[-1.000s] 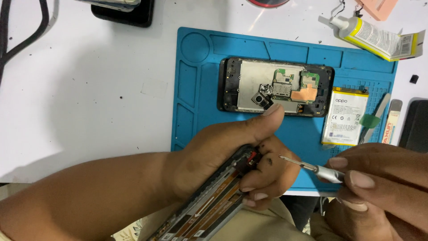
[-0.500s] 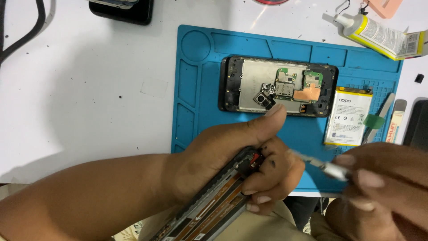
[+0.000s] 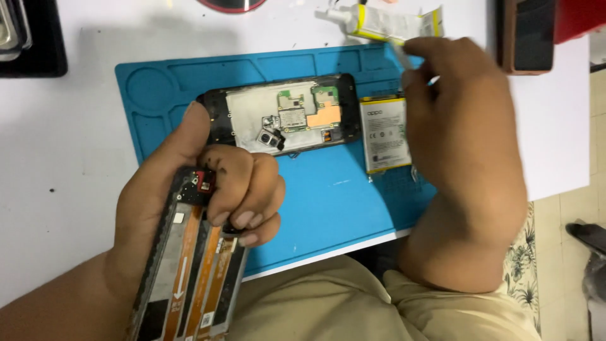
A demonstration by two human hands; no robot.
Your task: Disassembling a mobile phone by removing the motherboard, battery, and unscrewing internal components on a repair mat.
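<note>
My left hand [image 3: 183, 189] grips the top end of a black phone frame [image 3: 189, 278] with orange flex strips along its inside, holding it over the table's near edge above my lap. My right hand [image 3: 467, 139] is raised over the right side of the blue work mat [image 3: 328, 189], fingers curled around a thin pale tool [image 3: 400, 55] whose tip points toward a glue tube [image 3: 385, 22]. An opened phone [image 3: 284, 117] with its circuit boards bare lies on the mat between my hands. Beside it lies a white battery [image 3: 384, 132], partly under my right hand.
A black tray [image 3: 25, 38] sits at the table's far left corner. A brown box [image 3: 530, 35] stands at the far right, and a red round object [image 3: 233, 5] shows at the top edge. The white table [image 3: 63, 145] ends just right of the mat; floor lies beyond.
My right hand has lifted away from the held frame and moved up and over the battery toward the glue tube. My left hand still grips the frame. The view has shifted right.
</note>
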